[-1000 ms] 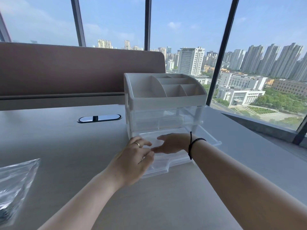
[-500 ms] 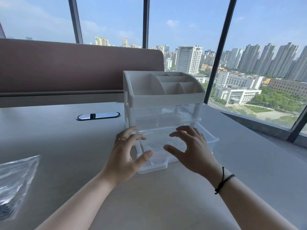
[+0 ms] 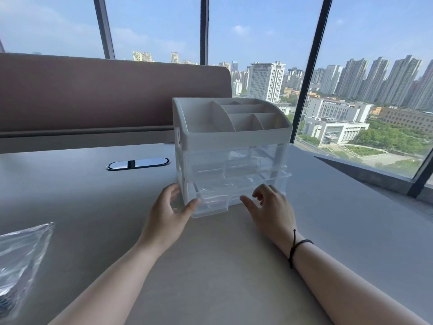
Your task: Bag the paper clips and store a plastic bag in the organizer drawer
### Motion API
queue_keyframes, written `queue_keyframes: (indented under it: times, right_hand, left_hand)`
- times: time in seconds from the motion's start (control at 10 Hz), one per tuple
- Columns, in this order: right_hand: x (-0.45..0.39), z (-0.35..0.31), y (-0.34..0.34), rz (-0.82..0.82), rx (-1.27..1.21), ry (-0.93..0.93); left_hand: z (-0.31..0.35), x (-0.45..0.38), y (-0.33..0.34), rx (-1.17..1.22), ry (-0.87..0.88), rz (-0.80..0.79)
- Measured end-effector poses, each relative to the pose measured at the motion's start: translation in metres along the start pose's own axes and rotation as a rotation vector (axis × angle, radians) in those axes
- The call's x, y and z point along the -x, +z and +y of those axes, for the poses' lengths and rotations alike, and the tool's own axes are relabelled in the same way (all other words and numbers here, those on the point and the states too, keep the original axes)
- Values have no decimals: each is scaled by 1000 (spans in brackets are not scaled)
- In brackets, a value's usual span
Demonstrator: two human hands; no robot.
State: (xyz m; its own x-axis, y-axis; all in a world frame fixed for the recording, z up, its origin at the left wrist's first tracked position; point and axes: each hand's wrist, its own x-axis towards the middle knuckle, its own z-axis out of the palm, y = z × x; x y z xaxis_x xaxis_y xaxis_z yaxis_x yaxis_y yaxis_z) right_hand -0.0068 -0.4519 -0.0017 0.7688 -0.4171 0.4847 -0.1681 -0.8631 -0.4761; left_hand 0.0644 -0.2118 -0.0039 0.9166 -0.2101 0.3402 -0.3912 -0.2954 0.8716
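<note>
Head view: the organizer [image 3: 230,146] is seen mid-desk, its clear bottom drawer [image 3: 210,202] nearly closed. The left hand [image 3: 167,215] is spread against the drawer's near-left corner; the right hand [image 3: 271,208] is loosely curled, nothing held. A plastic bag [image 3: 20,261] is cropped at left, its contents indistinct.

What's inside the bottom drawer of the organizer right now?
Through the bottom drawer front, crinkled clear plastic shows, likely a bag. Glare and both hands hide whether it holds clips.
</note>
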Motion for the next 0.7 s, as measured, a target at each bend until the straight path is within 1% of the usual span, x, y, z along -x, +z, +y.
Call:
queue_keyframes:
  times: [0.1, 0.4, 0.6, 0.7]
  right_hand:
    - [-15, 0, 14, -31, 15, 6]
    - [-27, -2, 28, -47, 125, -21]
    - [-22, -8, 23, -102, 128, -32]
    - [-13, -10, 17, -145, 131, -48]
  left_hand:
    - [-9, -9, 5, -59, 11, -7]
    - [-22, -36, 10, -130, -42, 122]
    - [-19, -33, 6, -115, -55, 95]
    - [-13, -17, 1, -85, -61, 41]
